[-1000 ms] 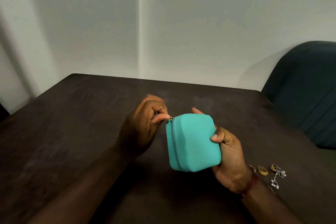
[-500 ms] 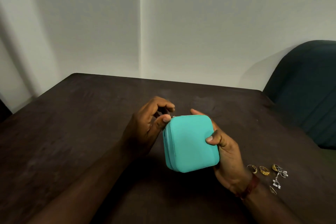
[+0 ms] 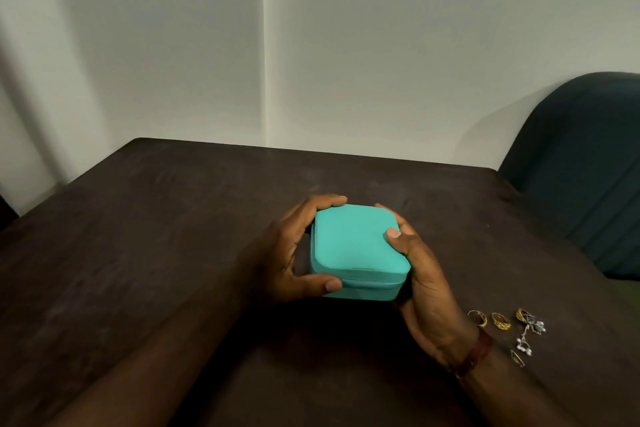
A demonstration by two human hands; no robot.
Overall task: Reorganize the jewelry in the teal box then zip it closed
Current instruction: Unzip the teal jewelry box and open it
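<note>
Both left hand (image 3: 294,253) and right hand (image 3: 424,284) curl fingers (image 3: 327,202) round the teal box (image 3: 356,246); set it flat on the counter (image 3: 166,225), then unzip slowly.

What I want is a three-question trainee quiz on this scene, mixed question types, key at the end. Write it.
1. True or false: the left hand and right hand both hold the teal box.
2. Where does the loose jewelry lie? A) on the box lid B) on the table, beside the right wrist C) in the left palm
3. Fill in: a reddish band sits on the ___ wrist.
Key: 1 true; 2 B; 3 right.
</note>
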